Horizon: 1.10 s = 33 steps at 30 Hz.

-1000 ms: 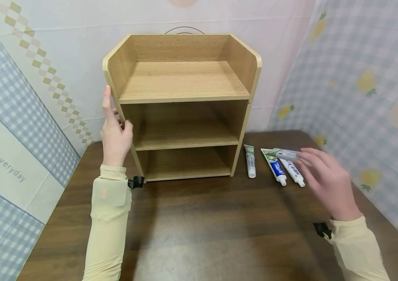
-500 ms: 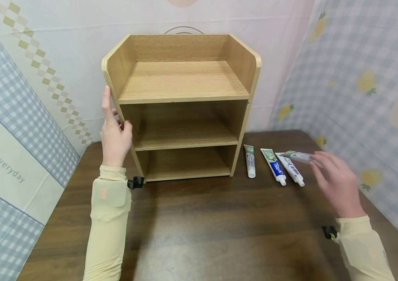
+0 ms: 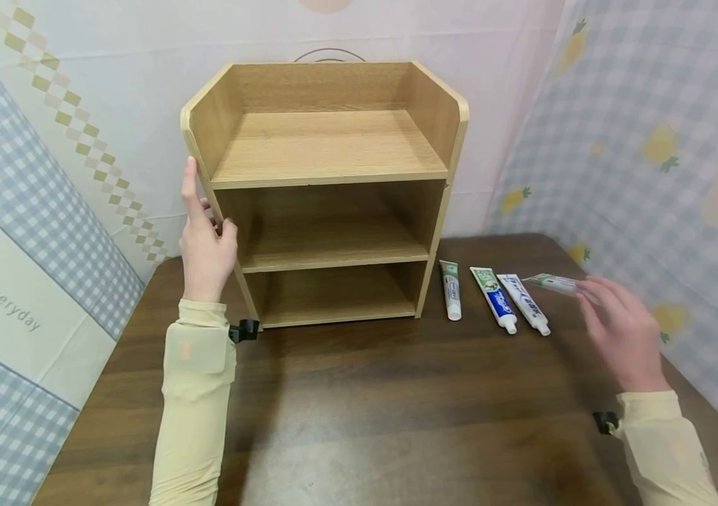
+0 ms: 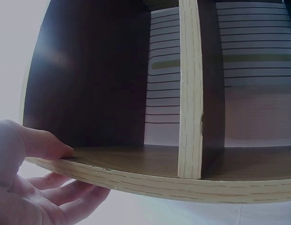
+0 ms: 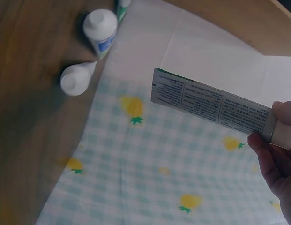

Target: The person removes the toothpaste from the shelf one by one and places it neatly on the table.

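Note:
My left hand (image 3: 208, 256) grips the left side panel of a wooden shelf unit (image 3: 330, 178), thumb inside and fingers outside, as the left wrist view shows around the panel's edge (image 4: 136, 182). Between thumb and fingers, my right hand (image 3: 623, 330) pinches a toothpaste tube (image 3: 555, 283) by its cap end. In the right wrist view that tube (image 5: 211, 105) is held up with its printed back showing. Left of it on the table lie a white toothpaste tube (image 3: 525, 303), a green and blue one (image 3: 494, 299), and a green and grey one (image 3: 451, 290) beside the shelf.
The shelf unit has three levels and stands at the back of a dark wooden table (image 3: 365, 407). A white cloth hangs behind it. Checked cloths (image 3: 637, 140) with pineapple prints border the right side.
My right hand has moved to the right with its toothpaste tube, away from above the tubes on the table. My left hand stays on the shelf's side.

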Tool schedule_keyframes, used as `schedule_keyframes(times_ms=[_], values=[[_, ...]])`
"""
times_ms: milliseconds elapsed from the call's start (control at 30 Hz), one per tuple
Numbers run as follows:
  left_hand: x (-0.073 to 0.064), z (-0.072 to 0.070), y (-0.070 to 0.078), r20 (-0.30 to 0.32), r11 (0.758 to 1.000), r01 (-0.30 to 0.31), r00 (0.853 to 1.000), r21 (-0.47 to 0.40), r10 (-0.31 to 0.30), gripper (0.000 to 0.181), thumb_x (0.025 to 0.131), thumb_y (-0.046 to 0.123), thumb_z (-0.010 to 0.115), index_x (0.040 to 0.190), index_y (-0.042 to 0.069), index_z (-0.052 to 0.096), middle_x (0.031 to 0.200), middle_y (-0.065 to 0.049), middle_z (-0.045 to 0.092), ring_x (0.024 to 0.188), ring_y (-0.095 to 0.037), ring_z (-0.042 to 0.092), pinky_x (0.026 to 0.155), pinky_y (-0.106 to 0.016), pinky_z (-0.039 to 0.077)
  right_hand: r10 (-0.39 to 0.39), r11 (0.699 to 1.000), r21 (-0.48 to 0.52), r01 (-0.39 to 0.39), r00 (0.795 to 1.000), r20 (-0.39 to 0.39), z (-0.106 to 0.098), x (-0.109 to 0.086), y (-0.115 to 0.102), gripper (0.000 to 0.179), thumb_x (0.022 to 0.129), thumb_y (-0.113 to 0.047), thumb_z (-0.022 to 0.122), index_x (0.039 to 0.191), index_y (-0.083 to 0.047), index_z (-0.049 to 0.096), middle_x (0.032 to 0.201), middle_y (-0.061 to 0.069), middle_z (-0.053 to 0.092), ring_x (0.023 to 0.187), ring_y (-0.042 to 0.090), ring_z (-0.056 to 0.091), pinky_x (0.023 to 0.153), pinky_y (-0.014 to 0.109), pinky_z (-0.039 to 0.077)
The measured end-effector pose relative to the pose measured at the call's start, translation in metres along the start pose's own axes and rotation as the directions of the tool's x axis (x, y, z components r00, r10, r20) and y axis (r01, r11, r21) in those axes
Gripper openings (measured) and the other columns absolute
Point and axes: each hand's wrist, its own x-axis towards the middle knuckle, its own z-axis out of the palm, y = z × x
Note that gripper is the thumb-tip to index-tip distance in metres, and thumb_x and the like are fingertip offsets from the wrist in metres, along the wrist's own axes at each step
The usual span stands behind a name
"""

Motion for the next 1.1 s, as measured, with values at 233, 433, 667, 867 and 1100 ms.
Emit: schedule_keyframes(times_ms=[233,433,667,867,1100], values=[[0.0,0.0,-0.001,0.003,1.0,0.005,1.0,-0.003,-0.005,0.082,0.087,0.003,0.045,0.152,0.038,0.011,0.117,-0.025,0.061,0.072,-0.036,0.054,0.067,-0.042,0.036,0.001,1.0,-0.026,-0.001,1.0,0.006,0.002,-0.007,0.015,0.025,0.078,0.005,0.071,0.103,0.003,0.071,0.104,0.022,0.069,0.093,0.041,0.061,0.106,0.009,0.031],[0.001,0.001,-0.001,0.008,1.0,0.007,1.0,-0.006,-0.007,0.081,0.087,0.004,0.045,0.152,0.037,0.011,0.117,-0.025,0.061,0.075,-0.037,0.056,0.069,-0.043,0.038,0.023,0.999,-0.047,-0.022,1.0,0.021,0.005,-0.01,0.031,0.024,0.079,0.004,0.07,0.103,0.003,0.07,0.103,0.022,0.069,0.093,0.04,0.061,0.106,0.01,0.032],[0.0,0.002,-0.001,0.003,1.0,0.009,1.0,-0.012,-0.009,0.08,0.087,0.003,0.045,0.152,0.037,0.012,0.117,-0.025,0.061,0.077,-0.037,0.057,0.07,-0.043,0.039,0.054,0.997,-0.05,-0.051,0.996,0.066,0.01,-0.016,0.047,0.022,0.08,0.004,0.069,0.101,0.003,0.069,0.101,0.022,0.069,0.095,0.039,0.06,0.1,0.022,0.04],[0.001,0.003,-0.001,0.003,1.0,-0.001,1.0,-0.011,0.001,0.08,0.087,0.004,0.044,0.153,0.037,0.012,0.116,-0.025,0.061,0.075,-0.036,0.056,0.069,-0.042,0.037,0.076,0.996,-0.054,-0.072,0.995,0.067,0.014,-0.023,0.055,0.023,0.076,0.006,0.071,0.099,0.002,0.07,0.099,0.02,0.069,0.092,0.039,0.061,0.09,0.031,0.042],[0.0,0.003,-0.002,-0.005,1.0,-0.001,1.0,-0.007,0.001,0.08,0.087,0.003,0.044,0.153,0.036,0.012,0.116,-0.025,0.061,0.073,-0.036,0.054,0.067,-0.041,0.037,0.099,0.993,-0.07,-0.091,0.989,0.11,0.015,-0.025,0.063,0.022,0.077,0.009,0.07,0.098,0.006,0.067,0.099,0.024,0.068,0.092,0.041,0.06,0.082,0.049,0.042]])
